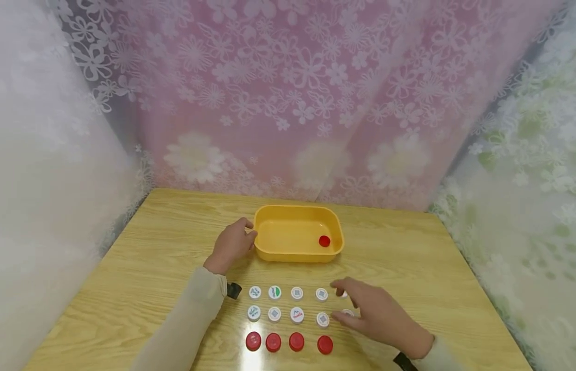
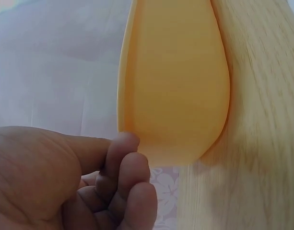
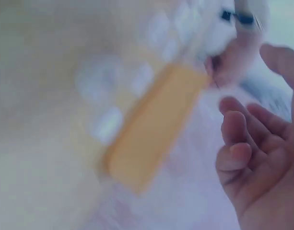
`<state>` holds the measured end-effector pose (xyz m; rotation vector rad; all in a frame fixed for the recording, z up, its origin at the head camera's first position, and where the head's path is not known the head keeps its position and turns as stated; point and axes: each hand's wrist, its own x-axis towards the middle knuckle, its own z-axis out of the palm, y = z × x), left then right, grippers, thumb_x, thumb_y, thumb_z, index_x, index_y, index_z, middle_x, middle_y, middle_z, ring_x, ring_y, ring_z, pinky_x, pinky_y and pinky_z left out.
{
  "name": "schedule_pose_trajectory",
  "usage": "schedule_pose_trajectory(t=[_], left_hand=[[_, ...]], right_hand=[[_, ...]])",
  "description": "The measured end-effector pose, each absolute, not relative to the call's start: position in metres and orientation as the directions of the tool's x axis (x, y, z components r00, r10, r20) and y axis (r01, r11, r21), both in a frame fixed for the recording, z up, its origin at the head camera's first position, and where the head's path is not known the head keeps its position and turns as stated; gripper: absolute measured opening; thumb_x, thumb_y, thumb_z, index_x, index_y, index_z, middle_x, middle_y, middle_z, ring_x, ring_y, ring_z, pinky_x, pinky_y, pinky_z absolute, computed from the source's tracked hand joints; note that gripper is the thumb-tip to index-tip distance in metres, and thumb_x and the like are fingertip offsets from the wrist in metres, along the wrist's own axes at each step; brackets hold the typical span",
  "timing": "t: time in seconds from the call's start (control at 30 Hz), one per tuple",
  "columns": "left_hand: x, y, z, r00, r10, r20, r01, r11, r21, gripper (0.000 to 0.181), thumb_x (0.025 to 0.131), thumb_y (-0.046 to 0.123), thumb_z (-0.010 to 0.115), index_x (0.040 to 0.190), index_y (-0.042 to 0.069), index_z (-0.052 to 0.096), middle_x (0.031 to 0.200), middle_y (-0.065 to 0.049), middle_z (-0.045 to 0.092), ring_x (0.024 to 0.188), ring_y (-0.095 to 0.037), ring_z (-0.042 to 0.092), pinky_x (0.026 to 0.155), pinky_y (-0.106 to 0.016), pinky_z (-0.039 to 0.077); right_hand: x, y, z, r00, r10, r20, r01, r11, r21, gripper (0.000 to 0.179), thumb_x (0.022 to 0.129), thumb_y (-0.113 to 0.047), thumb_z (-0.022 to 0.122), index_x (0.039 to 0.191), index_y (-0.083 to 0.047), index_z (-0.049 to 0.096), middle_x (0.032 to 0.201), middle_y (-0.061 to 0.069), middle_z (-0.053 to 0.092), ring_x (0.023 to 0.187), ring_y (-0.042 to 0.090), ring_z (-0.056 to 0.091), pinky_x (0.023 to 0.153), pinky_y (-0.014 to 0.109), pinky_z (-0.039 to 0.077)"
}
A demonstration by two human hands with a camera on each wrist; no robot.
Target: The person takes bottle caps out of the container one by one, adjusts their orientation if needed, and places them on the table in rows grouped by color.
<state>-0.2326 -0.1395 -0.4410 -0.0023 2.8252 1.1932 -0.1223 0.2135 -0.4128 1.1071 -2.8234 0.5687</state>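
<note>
My left hand [image 1: 231,242] pinches the left end of a yellow plastic tray [image 1: 297,256]; its curled fingertips and thumb meet at the rim in the left wrist view. Inside the tray, toward the right, lies one red bottle cap [image 1: 324,241]. My right hand [image 1: 378,314] hovers over the right end of the cap rows, thumb and fingers apart, holding nothing visible. It partly hides two white caps. Other white printed bottle caps [image 1: 297,315] form two rows in front of the tray. Nearest me is a row of red bottle caps [image 1: 296,341].
All of this stands on a light wood-grain table [image 1: 408,247]. A pink floral curtain [image 1: 288,129] hangs behind it, with pale curtains [image 1: 538,206] at both sides. The right wrist view is blurred.
</note>
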Motion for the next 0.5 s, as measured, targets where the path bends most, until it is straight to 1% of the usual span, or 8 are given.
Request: schedule_pose_trajectory(t=[0.07, 0.13, 0.17, 0.23, 0.37, 0.5], left_hand=[[-0.233, -0.137, -0.442, -0.997, 0.039, -0.064, -0.018, 0.696, 0.717, 0.034, 0.108, 0.024, 0.058, 0.135, 0.004, 0.058, 0.074, -0.002, 0.066, 0.061, -0.017, 0.059, 0.058, -0.030, 0.045], [-0.233, -0.135, -0.441, -0.998, 0.041, -0.052, -0.008, 0.705, 0.709, 0.033, 0.108, 0.024, 0.058, 0.133, 0.004, 0.058, 0.074, -0.002, 0.066, 0.060, -0.016, 0.059, 0.058, -0.029, 0.045], [-0.232, -0.135, -0.440, -0.998, 0.043, -0.046, -0.002, 0.710, 0.704, 0.033, 0.108, 0.024, 0.058, 0.133, 0.003, 0.058, 0.074, -0.001, 0.066, 0.060, -0.016, 0.059, 0.057, -0.029, 0.046], [-0.232, -0.136, -0.439, -0.998, 0.044, -0.039, 0.005, 0.717, 0.697, 0.032, 0.108, 0.023, 0.058, 0.132, 0.002, 0.058, 0.076, -0.002, 0.066, 0.060, -0.016, 0.059, 0.057, -0.029, 0.046], [-0.234, -0.138, -0.440, -0.998, 0.037, -0.053, -0.009, 0.722, 0.692, 0.033, 0.108, 0.024, 0.057, 0.133, 0.002, 0.057, 0.077, -0.001, 0.066, 0.062, -0.017, 0.059, 0.060, -0.030, 0.047], [-0.236, -0.137, -0.444, -0.997, 0.044, -0.066, -0.015, 0.715, 0.699, 0.034, 0.108, 0.025, 0.057, 0.134, 0.003, 0.057, 0.078, 0.000, 0.067, 0.063, -0.016, 0.060, 0.062, -0.031, 0.047]], right_hand=[[-0.131, 0.220, -0.398, -0.726, -0.608, 0.321, -0.686, 0.679, -0.263, 0.046, 0.088, -0.032, 0.085, 0.125, -0.017, 0.064, 0.104, -0.010, 0.067, 0.069, -0.002, 0.046, 0.054, 0.017, 0.040], [-0.143, 0.224, -0.383, -0.684, -0.576, 0.447, -0.705, 0.679, -0.204, 0.044, 0.087, -0.027, 0.086, 0.124, -0.015, 0.064, 0.105, -0.007, 0.066, 0.069, -0.001, 0.046, 0.052, 0.016, 0.040], [-0.150, 0.224, -0.375, -0.658, -0.567, 0.495, -0.716, 0.674, -0.180, 0.043, 0.087, -0.025, 0.085, 0.123, -0.013, 0.064, 0.105, -0.004, 0.066, 0.068, 0.000, 0.047, 0.052, 0.017, 0.040], [-0.164, 0.221, -0.361, -0.637, -0.545, 0.546, -0.715, 0.682, -0.153, 0.044, 0.087, -0.022, 0.085, 0.123, -0.011, 0.063, 0.105, 0.000, 0.065, 0.066, 0.003, 0.046, 0.052, 0.019, 0.042], [-0.190, 0.203, -0.341, -0.655, -0.524, 0.543, -0.702, 0.689, -0.182, 0.044, 0.089, -0.023, 0.083, 0.126, -0.008, 0.063, 0.107, 0.004, 0.066, 0.068, 0.009, 0.048, 0.056, 0.025, 0.044], [-0.213, 0.180, -0.332, -0.696, -0.545, 0.468, -0.687, 0.695, -0.213, 0.043, 0.093, -0.026, 0.080, 0.128, -0.008, 0.062, 0.095, 0.003, 0.065, 0.067, 0.012, 0.048, 0.056, 0.028, 0.042]])
